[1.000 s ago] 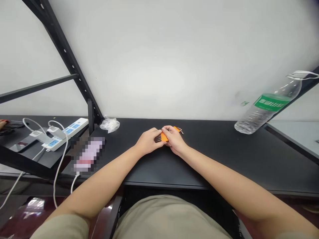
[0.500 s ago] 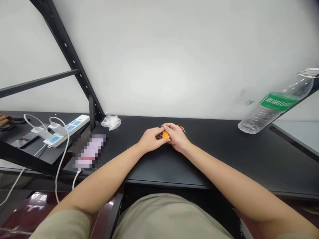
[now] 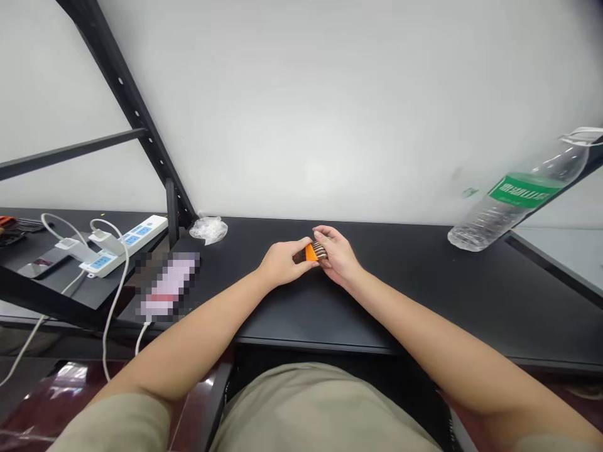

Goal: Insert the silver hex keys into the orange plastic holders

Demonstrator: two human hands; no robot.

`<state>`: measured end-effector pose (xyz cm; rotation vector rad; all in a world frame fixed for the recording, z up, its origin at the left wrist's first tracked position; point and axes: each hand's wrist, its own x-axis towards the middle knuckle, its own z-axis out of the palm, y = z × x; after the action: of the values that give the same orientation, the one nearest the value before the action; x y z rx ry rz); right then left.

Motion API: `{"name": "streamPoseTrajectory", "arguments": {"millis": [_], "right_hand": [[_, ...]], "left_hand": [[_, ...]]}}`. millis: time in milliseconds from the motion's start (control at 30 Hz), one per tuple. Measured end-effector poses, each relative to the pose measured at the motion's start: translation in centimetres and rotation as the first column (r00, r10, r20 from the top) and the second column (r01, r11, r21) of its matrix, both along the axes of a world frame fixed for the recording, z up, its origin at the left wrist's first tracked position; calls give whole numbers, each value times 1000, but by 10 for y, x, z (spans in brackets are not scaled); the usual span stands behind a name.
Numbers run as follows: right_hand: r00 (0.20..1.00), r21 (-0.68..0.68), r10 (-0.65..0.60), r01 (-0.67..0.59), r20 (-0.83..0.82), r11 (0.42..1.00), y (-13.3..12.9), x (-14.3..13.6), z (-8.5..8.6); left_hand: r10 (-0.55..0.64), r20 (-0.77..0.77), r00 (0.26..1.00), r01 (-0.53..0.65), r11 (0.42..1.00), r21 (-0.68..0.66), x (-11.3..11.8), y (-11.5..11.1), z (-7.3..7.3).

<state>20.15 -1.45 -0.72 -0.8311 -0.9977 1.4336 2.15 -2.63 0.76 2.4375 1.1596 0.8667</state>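
Between my two hands is what looks like a hex key set (image 3: 311, 253), an orange holder with a row of metal rods. My left hand (image 3: 281, 263) grips it from the left, its thumb and index finger on the orange part. On the other side, my right hand (image 3: 342, 256) is closed about the silvery rods, fingers curled behind them. My palms and fingers hide much of the set. Both hands are just over the black tabletop (image 3: 311, 314).
A clear bottle with a green label (image 3: 522, 190) leans at the right. On the left are a crumpled plastic bag (image 3: 208, 230), a blurred phone (image 3: 170, 285) on a cable, and a white power strip (image 3: 141, 231). An orange-handled item (image 3: 8, 221) lies at the far left.
The hex key set has turned in my hands: the orange end and rods that stuck out beyond my right hand no longer show there. Silvery rods now show between my hands. A person's hand at far left has gone.
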Motion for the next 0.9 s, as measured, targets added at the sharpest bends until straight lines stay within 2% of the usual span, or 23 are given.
{"name": "streamPoseTrajectory", "arguments": {"millis": [167, 300, 400, 467, 567, 700, 767, 900], "right_hand": [[1000, 21, -26, 26, -10, 999, 4, 9, 4], [996, 57, -94, 94, -3, 994, 11, 19, 0], [979, 91, -159, 148, 126, 985, 16, 23, -6], [955, 120, -179, 154, 236, 981, 16, 22, -11], [884, 240, -184, 85, 430, 967, 10, 19, -16], [721, 366, -160, -138, 674, 920, 2, 18, -20], [668, 349, -128, -209, 734, 914, 3, 20, -21], [609, 224, -19, -263, 793, 938, 11, 29, -19]], "left_hand": [[10, -58, 998, -9, 1000, 25, -4, 4, -2], [57, -134, 989, -55, 998, 17, -15, 15, -7], [140, -171, 975, -140, 990, 12, -25, 25, -9], [182, -143, 973, -186, 983, -11, -30, 30, -10], [190, -108, 976, -196, 980, -48, -33, 32, -10], [204, -95, 974, -210, 976, -63, -35, 30, -10], [209, -92, 974, -216, 974, -69, -36, 30, -11], [205, -76, 976, -212, 973, -90, -38, 32, -13]]}}
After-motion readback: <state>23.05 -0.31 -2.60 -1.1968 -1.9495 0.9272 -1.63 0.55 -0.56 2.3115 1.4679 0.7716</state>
